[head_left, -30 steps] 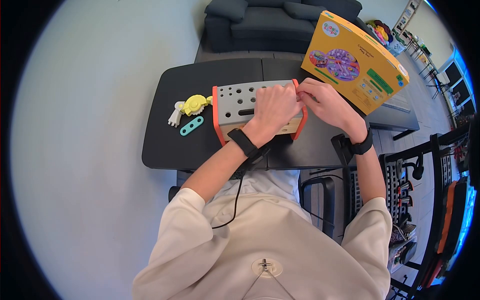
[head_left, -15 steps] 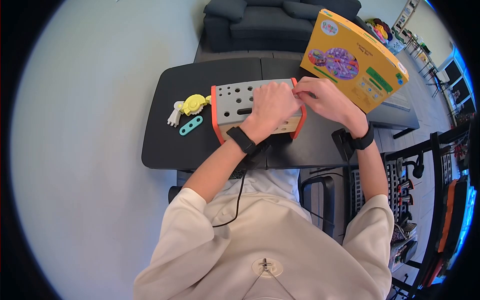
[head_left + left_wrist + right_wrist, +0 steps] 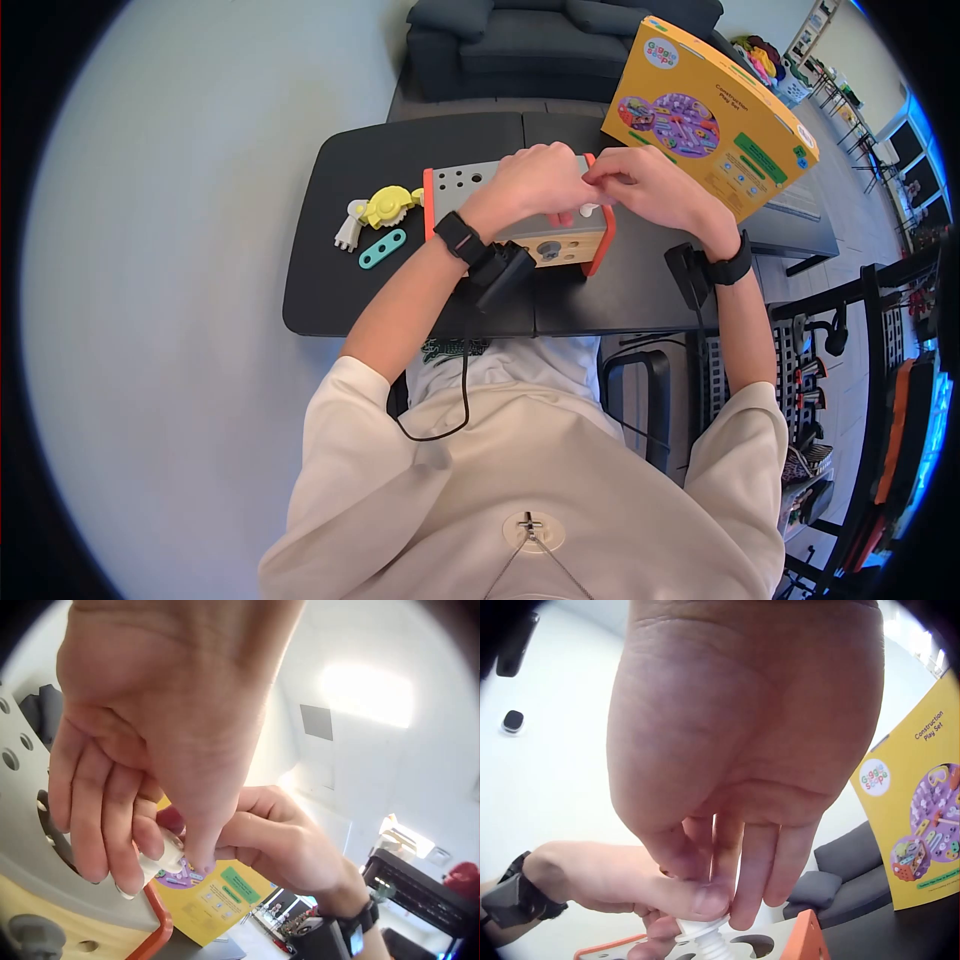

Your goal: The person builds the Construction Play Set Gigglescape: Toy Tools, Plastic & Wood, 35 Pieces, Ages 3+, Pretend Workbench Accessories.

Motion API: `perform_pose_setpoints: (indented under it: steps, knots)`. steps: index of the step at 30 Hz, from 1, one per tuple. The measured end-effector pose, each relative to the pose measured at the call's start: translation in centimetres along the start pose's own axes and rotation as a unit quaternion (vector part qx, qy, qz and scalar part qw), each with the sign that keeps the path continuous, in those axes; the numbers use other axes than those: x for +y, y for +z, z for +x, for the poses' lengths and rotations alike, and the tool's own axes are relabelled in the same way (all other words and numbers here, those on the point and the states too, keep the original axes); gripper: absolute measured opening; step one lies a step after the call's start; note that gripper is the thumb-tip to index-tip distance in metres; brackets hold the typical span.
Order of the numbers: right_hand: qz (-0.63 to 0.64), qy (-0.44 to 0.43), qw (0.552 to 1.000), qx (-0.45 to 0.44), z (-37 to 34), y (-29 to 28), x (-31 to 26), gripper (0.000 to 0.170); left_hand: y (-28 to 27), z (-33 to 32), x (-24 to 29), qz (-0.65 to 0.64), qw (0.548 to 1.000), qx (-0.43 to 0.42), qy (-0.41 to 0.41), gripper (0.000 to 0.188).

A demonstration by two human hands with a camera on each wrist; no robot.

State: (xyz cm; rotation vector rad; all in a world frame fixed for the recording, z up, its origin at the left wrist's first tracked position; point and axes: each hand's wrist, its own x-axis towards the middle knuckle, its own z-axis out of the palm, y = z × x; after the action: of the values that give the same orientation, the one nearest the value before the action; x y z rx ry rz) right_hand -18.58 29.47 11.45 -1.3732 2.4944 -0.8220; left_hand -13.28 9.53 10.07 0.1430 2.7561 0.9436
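A white toy screw [image 3: 714, 946] with a ridged shaft points down near the right end of the toy workbench [image 3: 448, 204]. The workbench has a grey holed top, wooden sides and orange-red end panels. My left hand [image 3: 545, 183] pinches the screw, its thumb and fingers near the head in the left wrist view. From the right, my right hand [image 3: 655, 190] meets it, fingertips pinching at the screw's upper end, partly hidden behind the left thumb. A grey round piece [image 3: 548, 250] sits in the wooden front side.
Left of the workbench lie a yellow toy saw-like piece [image 3: 390, 208] with a pale end and a teal strip [image 3: 382, 249] with holes. A yellow play set box [image 3: 710, 120] stands at the back right of the black table [image 3: 340, 290]. A dark sofa [image 3: 540, 55] is behind.
My left hand has turned, its wrist swinging left and up, so the white screw and the grey round piece now show. The right hand stays nearly in place.
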Motion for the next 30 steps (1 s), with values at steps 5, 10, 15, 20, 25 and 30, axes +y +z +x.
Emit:
perform_pose_setpoints:
  steps: [5,10,15,20,25,30]
  knots:
    - [-0.012,-0.023,1.000,0.003,-0.3,0.2,-0.1,0.026,-0.2,0.2,-0.1,-0.021,1.000,-0.012,-0.007,0.049]
    - [-0.028,0.011,0.999,0.034,-0.5,0.3,0.5,0.033,0.3,-0.2,0.8,0.012,0.999,0.048,-0.014,0.056]
    - [-0.042,-0.007,0.998,0.037,-1.1,0.1,0.3,0.035,0.8,-0.5,1.1,0.016,0.997,0.070,-0.003,0.048]
    - [-0.025,-0.015,0.999,0.026,-1.3,0.2,0.2,0.035,1.2,-0.4,0.8,0.033,0.998,0.062,-0.004,0.057]
    - [-0.078,-0.022,0.996,0.032,-1.5,0.2,-0.7,0.032,1.3,-0.2,0.3,0.032,0.997,0.076,0.009,0.058]
    - [-0.122,-0.042,0.991,0.030,-1.5,0.3,-0.9,0.029,0.2,-0.6,0.3,0.039,0.999,0.031,-0.008,0.055]
